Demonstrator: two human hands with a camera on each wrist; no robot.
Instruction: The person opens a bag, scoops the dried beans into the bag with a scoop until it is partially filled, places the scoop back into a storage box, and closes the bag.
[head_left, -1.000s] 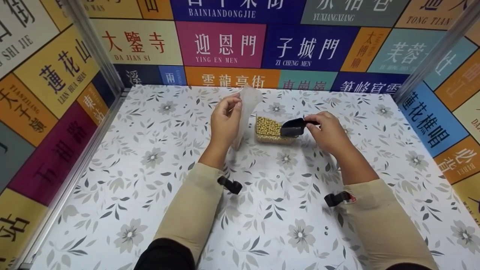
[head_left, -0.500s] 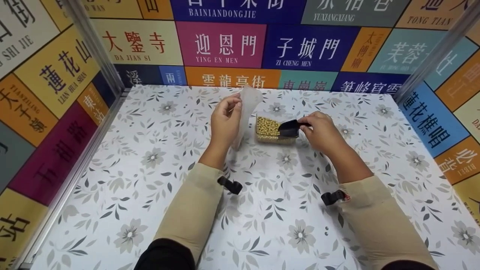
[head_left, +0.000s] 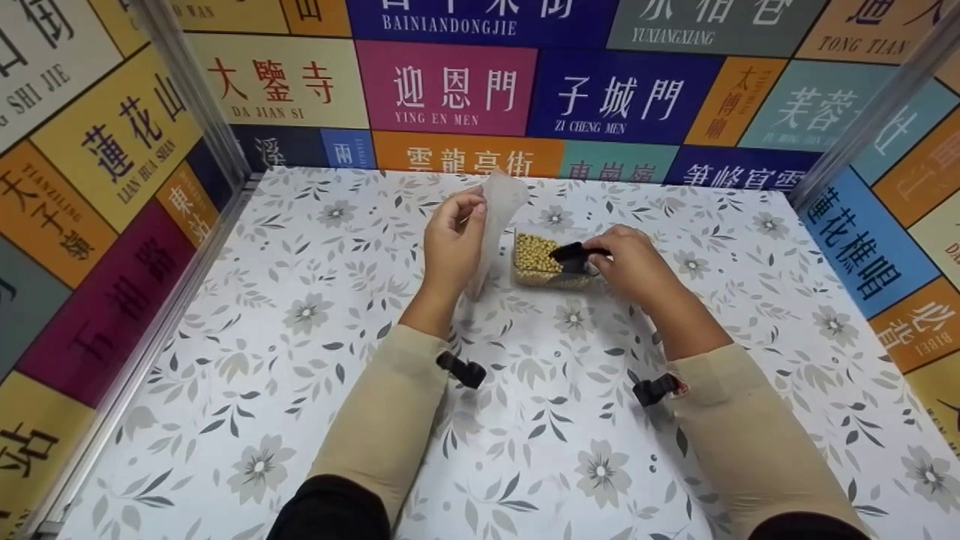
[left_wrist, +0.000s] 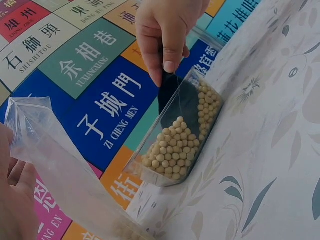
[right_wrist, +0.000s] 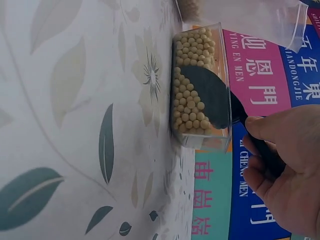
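Observation:
A clear rectangular plastic box holds many round, pale yellow soybeans. My right hand grips the handle of a black scoop, and the scoop's blade is dug into the beans inside the box. To the left of the box, my left hand pinches the upper part of a translucent plastic bag, which hangs upright. Some beans show through the bottom of the bag in the left wrist view.
The table has a white cloth printed with grey flowers and leaves. Panels with colourful place-name signs stand at the back and both sides, joined by metal posts.
My right hand has moved left and tipped the scoop, pushing its blade down into the beans. My left hand and the bag have stayed in place.

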